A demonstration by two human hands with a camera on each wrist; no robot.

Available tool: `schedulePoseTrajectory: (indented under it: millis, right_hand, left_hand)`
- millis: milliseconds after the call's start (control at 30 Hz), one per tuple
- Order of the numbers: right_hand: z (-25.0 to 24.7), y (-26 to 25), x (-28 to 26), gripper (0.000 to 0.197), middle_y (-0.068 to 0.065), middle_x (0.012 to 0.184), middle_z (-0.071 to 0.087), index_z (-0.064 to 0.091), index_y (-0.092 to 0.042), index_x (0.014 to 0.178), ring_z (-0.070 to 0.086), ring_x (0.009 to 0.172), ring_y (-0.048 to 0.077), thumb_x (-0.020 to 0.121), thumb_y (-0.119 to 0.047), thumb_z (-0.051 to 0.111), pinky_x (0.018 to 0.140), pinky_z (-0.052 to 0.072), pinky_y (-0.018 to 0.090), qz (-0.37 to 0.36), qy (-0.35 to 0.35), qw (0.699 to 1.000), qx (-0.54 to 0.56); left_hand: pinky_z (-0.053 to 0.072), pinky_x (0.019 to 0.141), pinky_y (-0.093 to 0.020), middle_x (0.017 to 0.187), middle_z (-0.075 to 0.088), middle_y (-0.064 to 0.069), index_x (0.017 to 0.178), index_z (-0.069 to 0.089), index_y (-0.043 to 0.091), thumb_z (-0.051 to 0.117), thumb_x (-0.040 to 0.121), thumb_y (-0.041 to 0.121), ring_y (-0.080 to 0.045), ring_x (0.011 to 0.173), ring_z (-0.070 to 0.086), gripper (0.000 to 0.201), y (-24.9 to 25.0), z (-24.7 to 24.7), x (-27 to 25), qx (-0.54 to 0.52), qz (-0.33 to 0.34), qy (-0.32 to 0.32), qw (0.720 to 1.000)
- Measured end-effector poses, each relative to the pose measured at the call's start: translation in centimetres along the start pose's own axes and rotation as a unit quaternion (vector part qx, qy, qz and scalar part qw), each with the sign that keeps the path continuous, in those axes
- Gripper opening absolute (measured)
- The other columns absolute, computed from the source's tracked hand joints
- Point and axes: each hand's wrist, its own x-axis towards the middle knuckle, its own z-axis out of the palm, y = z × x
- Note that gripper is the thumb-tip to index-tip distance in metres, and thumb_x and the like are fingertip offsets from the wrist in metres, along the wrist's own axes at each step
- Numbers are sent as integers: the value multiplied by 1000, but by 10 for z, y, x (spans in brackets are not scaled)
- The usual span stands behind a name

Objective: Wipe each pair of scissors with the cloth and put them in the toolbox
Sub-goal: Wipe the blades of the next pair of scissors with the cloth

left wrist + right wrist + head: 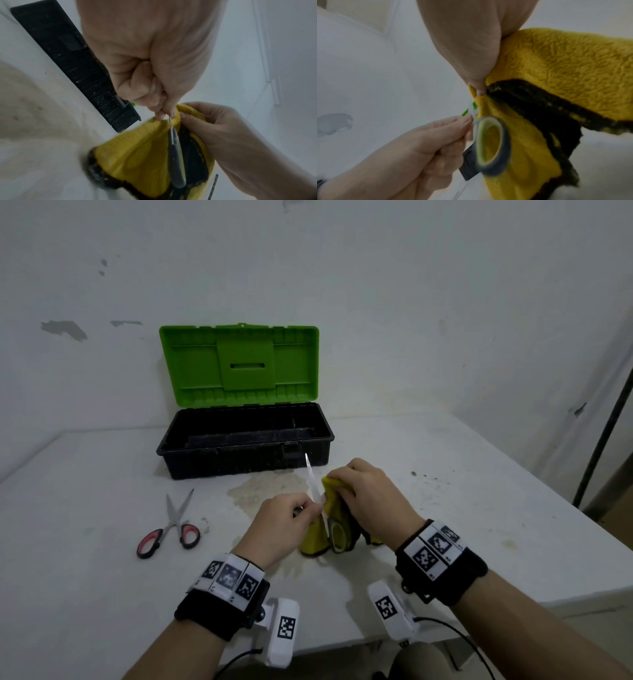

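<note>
My left hand (281,522) pinches the yellow-handled scissors (337,537) by one blade, steadying them while my right hand (368,491) clamps the cloth (334,491) around the other. Beyond, red-handled scissors (171,529) await on the tabletop (445,508); the toolbox (245,453) stands open.

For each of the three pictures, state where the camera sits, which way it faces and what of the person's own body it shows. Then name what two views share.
Head: worn on the head, looking forward and down at the table, open toolbox and red-handled scissors; both forearms show.
Left wrist: looks along the left hand, which pinches a scissor blade; the right hand shows too.
Right wrist: looks along the right hand, which grips the yellow cloth; the left hand shows below.
Shared: both wrist views show the cloth and the grey-handled scissors.
</note>
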Motion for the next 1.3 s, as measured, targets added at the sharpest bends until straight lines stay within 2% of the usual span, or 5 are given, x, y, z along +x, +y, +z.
schedulePoseTrajectory:
  millis: [267, 500, 867, 1033, 1300]
  right_hand:
    - [-27, 7, 4, 18, 1, 99, 56, 69, -19, 106, 58, 85, 20, 98, -22, 53, 78, 51, 34, 34, 69, 997, 3]
    - [-8, -21, -7, 18, 1, 107, 52, 66, -20, 106, 56, 92, 21, 96, -17, 51, 78, 52, 35, 13, -75, 996, -43]
    - [-26, 7, 2, 21, 2, 100, 54, 67, -17, 107, 56, 83, 21, 99, -15, 48, 76, 50, 34, 60, 64, 996, -11]
    - [-4, -19, -14, 20, 3, 105, 54, 66, -18, 111, 56, 87, 21, 95, -14, 55, 74, 52, 36, -14, 3, 1000, -14]
    - [-10, 11, 9, 22, 0, 99, 53, 69, -20, 109, 58, 86, 22, 100, -19, 48, 79, 49, 31, 82, 37, 996, -3]
  left_hand:
    - [35, 52, -16, 65, 60, 13, 79, 72, 21, 58, 98, 41, 3, 49, 49, 30, -5, -3, -2, -30, -40, 2, 999]
    - [39, 58, -22, 73, 65, 7, 82, 71, 20, 56, 99, 38, -4, 64, 56, 29, 0, 3, 0, 11, -11, -10, 1000]
    - [40, 59, -21, 71, 62, 10, 78, 71, 22, 58, 97, 41, -2, 57, 50, 30, 0, -5, -2, -54, -52, -2, 997]
    - [42, 59, -25, 65, 60, 12, 76, 70, 25, 57, 98, 40, -3, 58, 52, 30, 8, -5, 0, -77, -48, -11, 996]
    - [41, 58, -21, 70, 65, 10, 77, 71, 20, 60, 97, 39, 4, 50, 51, 30, 5, -4, -4, -39, -40, -14, 998]
